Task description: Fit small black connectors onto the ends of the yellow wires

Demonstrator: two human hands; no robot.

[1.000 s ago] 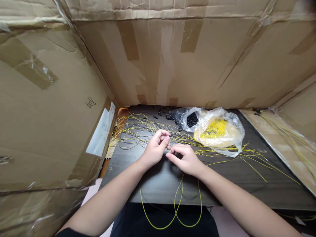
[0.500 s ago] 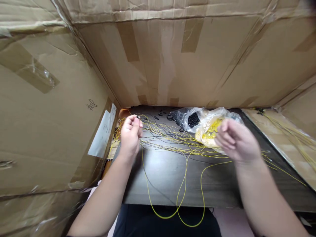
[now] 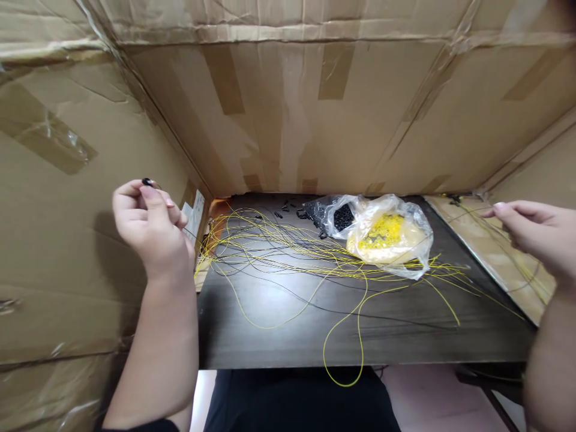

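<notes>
My left hand (image 3: 150, 225) is raised in front of the left cardboard wall. Its thumb and forefinger pinch a small black piece (image 3: 146, 182), too small to name more exactly. Far to the right, my right hand (image 3: 533, 231) is closed in a pinch at the end of a thin dark wire (image 3: 454, 219), which trails off leftwards over the bags. Between the hands, a loose bundle of yellow wires (image 3: 279, 237) and dark ones lies across the dark table (image 3: 279, 336). One yellow loop (image 3: 330, 342) hangs over the front edge.
A clear bag of black parts (image 3: 344, 217) and a bag of yellow parts (image 3: 382, 231) rest at the back. Loose black pieces (image 3: 278, 214) lie left of them. Cardboard walls (image 3: 288, 120) enclose the table. More wires lie on a cardboard sheet (image 3: 486, 252) at right.
My hands have moved far apart, the left one leftwards and up, the right one rightwards. The yellow loops hanging at the front have shifted, and one now lies on the table.
</notes>
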